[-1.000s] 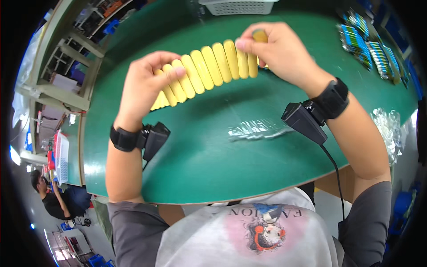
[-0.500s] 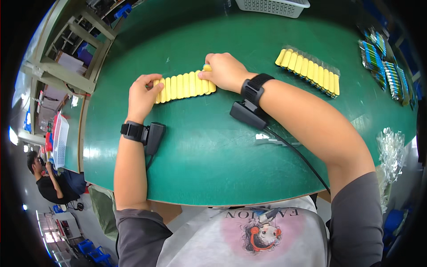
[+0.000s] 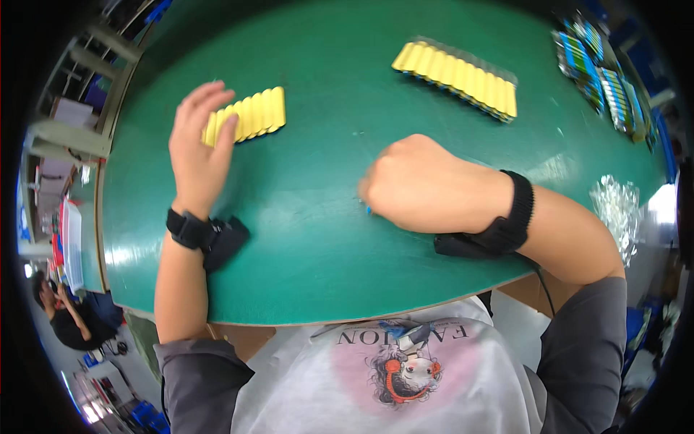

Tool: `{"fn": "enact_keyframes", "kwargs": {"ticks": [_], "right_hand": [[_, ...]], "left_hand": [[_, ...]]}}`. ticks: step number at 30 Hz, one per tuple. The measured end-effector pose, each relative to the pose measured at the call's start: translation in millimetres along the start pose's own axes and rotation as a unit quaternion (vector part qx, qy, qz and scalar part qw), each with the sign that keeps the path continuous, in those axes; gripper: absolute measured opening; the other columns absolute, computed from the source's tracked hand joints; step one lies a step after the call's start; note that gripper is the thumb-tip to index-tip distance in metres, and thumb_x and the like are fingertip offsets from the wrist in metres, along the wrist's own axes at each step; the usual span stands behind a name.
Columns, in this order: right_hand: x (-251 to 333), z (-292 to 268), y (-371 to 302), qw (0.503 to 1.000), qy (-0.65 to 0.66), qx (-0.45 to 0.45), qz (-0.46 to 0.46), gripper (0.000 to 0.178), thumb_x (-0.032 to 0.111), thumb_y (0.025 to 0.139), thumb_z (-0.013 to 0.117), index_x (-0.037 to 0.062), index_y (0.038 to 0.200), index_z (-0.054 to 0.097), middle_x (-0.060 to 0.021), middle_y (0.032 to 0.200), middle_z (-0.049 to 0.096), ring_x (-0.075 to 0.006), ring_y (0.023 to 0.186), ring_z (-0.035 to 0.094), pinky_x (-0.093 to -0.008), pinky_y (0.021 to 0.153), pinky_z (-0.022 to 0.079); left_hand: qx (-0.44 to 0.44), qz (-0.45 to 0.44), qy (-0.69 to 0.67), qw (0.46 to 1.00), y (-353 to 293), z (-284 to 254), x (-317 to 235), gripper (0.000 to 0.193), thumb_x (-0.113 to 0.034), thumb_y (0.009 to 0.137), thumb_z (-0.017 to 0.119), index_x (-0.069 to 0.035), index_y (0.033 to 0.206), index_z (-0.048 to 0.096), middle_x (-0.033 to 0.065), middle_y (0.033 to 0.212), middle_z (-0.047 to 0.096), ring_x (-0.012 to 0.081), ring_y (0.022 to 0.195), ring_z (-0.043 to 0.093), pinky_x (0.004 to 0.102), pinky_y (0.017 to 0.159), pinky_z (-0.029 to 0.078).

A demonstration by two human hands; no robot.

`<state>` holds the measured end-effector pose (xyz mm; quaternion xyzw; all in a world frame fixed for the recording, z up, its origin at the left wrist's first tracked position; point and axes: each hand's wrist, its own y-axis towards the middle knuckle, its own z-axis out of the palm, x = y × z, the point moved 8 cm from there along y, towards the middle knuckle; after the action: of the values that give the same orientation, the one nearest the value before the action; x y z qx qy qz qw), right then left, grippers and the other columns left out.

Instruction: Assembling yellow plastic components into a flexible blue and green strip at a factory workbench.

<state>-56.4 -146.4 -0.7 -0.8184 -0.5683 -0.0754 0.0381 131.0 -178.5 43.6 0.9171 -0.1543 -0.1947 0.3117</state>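
Observation:
A row of short yellow strips with rounded ends [image 3: 259,114] lies side by side at the left of the table. Over the left end of this row is my left hand [image 3: 196,137], its fingers spread and its thumb across the strips; motion smears the fingertips. Nearer to me and further right, my right hand [image 3: 426,184] is closed above the table, back of the hand up. A speck of blue [image 3: 369,210] shows beneath its fingers; the rest of what it may hold is hidden. Both wrists wear black straps with a small black box.
A second row of yellow strips with blue undersides [image 3: 459,76] lies in clear film at the far right. Beyond it are several blue-and-silver packs [image 3: 578,61]. Clear plastic wrappers [image 3: 616,210] hang by the right table edge. A seated person [image 3: 76,318] is off to the left.
My right hand has left the right end of the row and come nearer to me, to the right. My left hand's fingers have spread from their pinch. The whole view has shifted.

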Motion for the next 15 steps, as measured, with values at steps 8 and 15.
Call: {"fn": "enact_keyframes", "kwargs": {"ticks": [8, 15], "right_hand": [[-49.3, -71.0, -162.5, 0.895, -0.097, -0.385, 0.204, 0.016, 0.004, 0.063, 0.065, 0.0084, 0.062, 0.05, -0.0062, 0.058, 0.051, -0.0241, 0.051, 0.052, -0.0355, 0.047, 0.043], [-65.8, -108.4, -444.5, 0.63, -0.139, -0.427, 0.633, 0.025, 0.02, 0.086, 0.06, -0.0014, 0.074, 0.052, 0.0014, 0.058, 0.042, -0.0073, 0.055, 0.035, -0.023, 0.048, 0.03]], "left_hand": [[0.137, -0.024, -0.072, 0.988, -22.7, 33.8, -36.2, 0.023, 0.001, 0.075, 0.058, -0.002, 0.098, 0.061, 0.0111, 0.114, 0.055, 0.0252, 0.107, 0.052, 0.0329, 0.091, 0.04], [0.226, 0.212, -0.063, 0.949, 18.4, 71.1, -120.6, 0.02, 0.002, 0.073, 0.061, -0.001, 0.093, 0.057, 0.0128, 0.111, 0.054, 0.0305, 0.101, 0.052, 0.0373, 0.085, 0.043]]}}
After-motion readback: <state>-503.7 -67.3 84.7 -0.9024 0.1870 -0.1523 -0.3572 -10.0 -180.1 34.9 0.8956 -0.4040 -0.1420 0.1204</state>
